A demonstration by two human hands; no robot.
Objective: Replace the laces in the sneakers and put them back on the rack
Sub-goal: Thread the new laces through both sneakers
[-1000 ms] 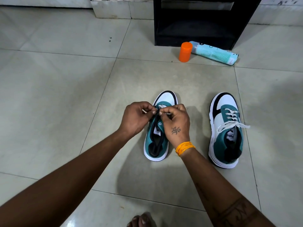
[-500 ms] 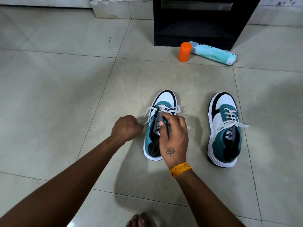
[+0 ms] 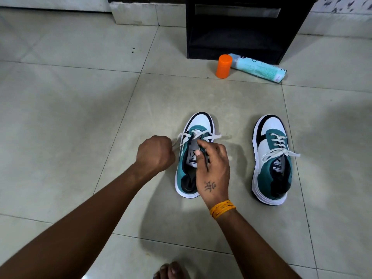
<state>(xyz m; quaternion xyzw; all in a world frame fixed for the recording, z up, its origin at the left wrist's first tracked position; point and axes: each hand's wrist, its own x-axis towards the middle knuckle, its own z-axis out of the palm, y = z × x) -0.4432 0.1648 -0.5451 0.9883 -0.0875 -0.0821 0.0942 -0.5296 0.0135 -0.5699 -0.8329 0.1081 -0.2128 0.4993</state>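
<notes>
Two teal-white sneakers on pale tiled floor; black rack (image 3: 237, 27) beyond hands. "PUMA" on both tongues. Left hand (image 3: 155, 156) fisted on white lace (image 3: 199, 134) end. Right hand (image 3: 213, 168) pinches left sneaker (image 3: 193, 125) tongue. Laced sneaker (image 3: 271, 158) right of right hand.

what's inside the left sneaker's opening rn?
Inside the left sneaker: the grey tongue with its logo label, and dark lining at the heel. The right hand covers the opening's right side, so the insole there can't be seen.
</notes>
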